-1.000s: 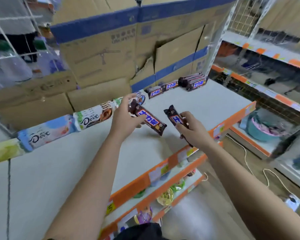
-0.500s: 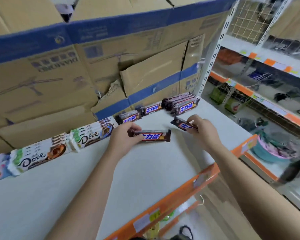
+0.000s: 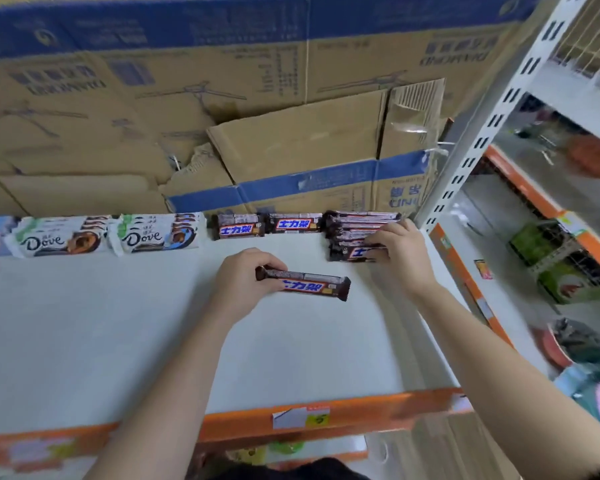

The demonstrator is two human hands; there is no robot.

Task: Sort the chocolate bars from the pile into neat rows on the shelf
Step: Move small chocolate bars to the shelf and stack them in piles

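L hand (image 3: 246,282) pinches the left end of a brown bar (image 3: 312,285). The bar lies flat mid-shelf on the white shelf (image 3: 118,341), nearer than the back rows. R hand (image 3: 400,251) lies over the right end of the front bar (image 3: 349,254) in the far-right brown row (image 3: 357,225). Can't tell if it grips or just presses; fingertips hidden.

Bars look light and stiffish. Glossy wrap prob slippery, crimped ends flimsy, so better to hold across the body w/ thumb + fingers. Row count unclear bc wrappers overlap. Dove bars (image 3: 153,233) blur off at far left. Pile not in view.
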